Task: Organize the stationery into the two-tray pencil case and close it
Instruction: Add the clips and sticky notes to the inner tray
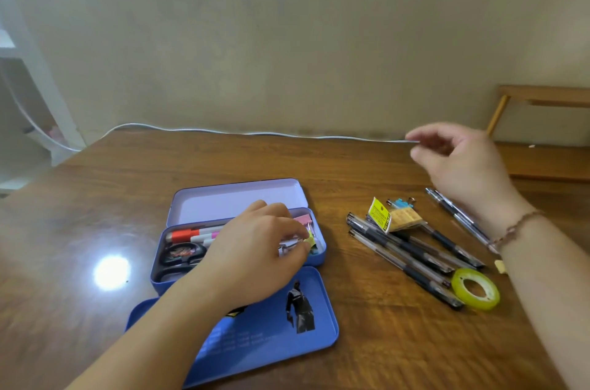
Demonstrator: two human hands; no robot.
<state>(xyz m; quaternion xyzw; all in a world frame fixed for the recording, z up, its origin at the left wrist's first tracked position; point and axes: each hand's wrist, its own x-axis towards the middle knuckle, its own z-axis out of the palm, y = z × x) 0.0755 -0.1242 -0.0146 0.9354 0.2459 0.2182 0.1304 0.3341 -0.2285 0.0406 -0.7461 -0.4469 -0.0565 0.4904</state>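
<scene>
Pencil case open at table centre, blue lid lying flat at its 6 o'clock, lilac tray at 12. Left hand over the case, fingertips pinching a yellow-green binder clip; markers and scissors inside. Right hand raised at 2 o'clock, fingers loosely curled, holding nothing. Pens, tape roll, blue clip at 3 o'clock on the table

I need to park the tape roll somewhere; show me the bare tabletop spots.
Bare wood lies left of the blue metal pencil case, and between it and the clear black-gripped pens. Crowded: around the pens and yellow-green tape roll.
</scene>
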